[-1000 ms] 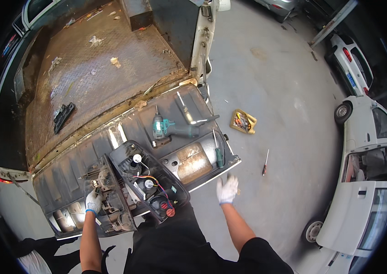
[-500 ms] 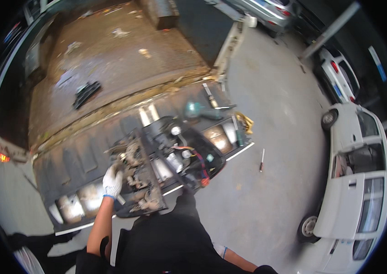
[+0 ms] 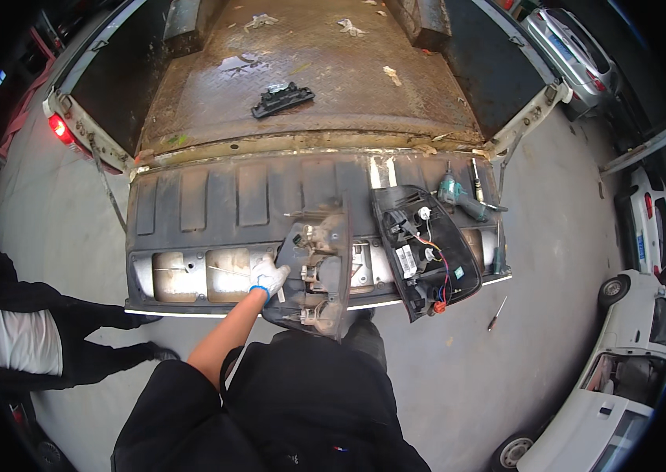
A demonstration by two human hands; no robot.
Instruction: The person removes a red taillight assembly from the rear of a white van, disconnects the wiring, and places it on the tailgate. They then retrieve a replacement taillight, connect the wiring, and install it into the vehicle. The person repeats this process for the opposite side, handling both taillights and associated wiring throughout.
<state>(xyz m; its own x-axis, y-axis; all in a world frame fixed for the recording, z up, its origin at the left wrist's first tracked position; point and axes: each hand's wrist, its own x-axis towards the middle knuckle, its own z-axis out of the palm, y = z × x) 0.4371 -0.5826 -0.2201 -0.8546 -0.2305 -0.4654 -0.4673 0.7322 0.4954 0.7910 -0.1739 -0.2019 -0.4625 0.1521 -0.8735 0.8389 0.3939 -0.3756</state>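
Note:
My left hand [image 3: 268,276], in a white knit glove with a blue cuff, is closed on the left edge of a dirty black tail light housing [image 3: 321,271]. That housing stands with its back side and dusty bulb sockets showing, on the lowered tailgate [image 3: 215,189] of a pickup; part of my grip is hidden. To the right lies a second, cleaner tail light [image 3: 419,256], back side up, with coloured wires and an orange-red connector [image 3: 439,307]. My right hand is not in view.
A teal cordless power tool [image 3: 459,195] and a ratchet-like tool [image 3: 478,179] lie at the tailgate's right. A black part [image 3: 283,101] rests on the rusty truck bed [image 3: 333,71]. A screwdriver [image 3: 496,315] is on the floor. A person [image 3: 26,330] stands at left; cars are parked right.
My view has turned, so the tailgate now looks level. My right hand, partly visible at the lower edge before, is out of view. My left hand remains at the dirty housing.

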